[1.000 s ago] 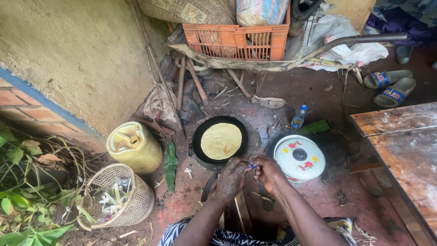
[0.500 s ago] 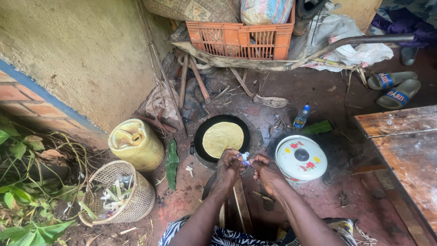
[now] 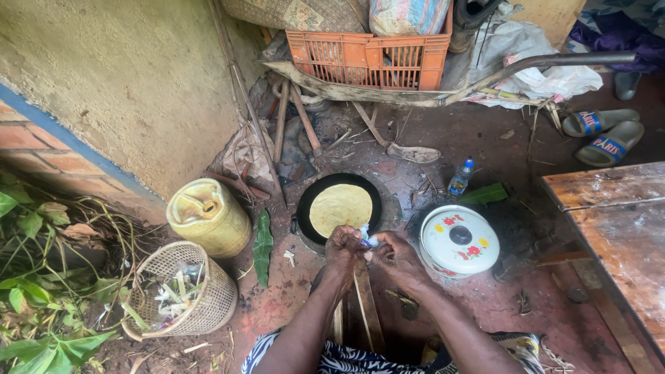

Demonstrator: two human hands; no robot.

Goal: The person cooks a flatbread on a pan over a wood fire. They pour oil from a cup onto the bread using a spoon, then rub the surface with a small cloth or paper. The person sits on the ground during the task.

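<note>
Left hand (image 3: 343,245) curled tight around a small white-and-blue wrapper (image 3: 366,237), right hand (image 3: 392,253) pinching the same scrap from the 3 o'clock side, fingertips of both meeting over the near rim of the pan. Just beyond, at 12 o'clock: black round pan (image 3: 305,208) on the ground, pale yellow flatbread (image 3: 340,208) lying flat inside. At 3 o'clock of the hands, close by: white lidded pot (image 3: 458,239) with red flower print and dark knob. At 1 o'clock, small clear bottle (image 3: 458,178) with blue cap, green leaf just beside. At 9 o'clock, long green leaf (image 3: 262,246) on the red earth floor (image 3: 526,305); farther out, yellow jerrycan (image 3: 208,216) and woven basket (image 3: 181,298) holding scraps. Wooden sticks (image 3: 366,305) on the floor under the wrists. Worn wooden surface (image 3: 616,235) at the 3 o'clock edge. Plastered wall (image 3: 118,83) with a brick base at 10 o'clock; orange crate (image 3: 370,59) at 12 o'clock; sandals (image 3: 603,131) at 2 o'clock.
</note>
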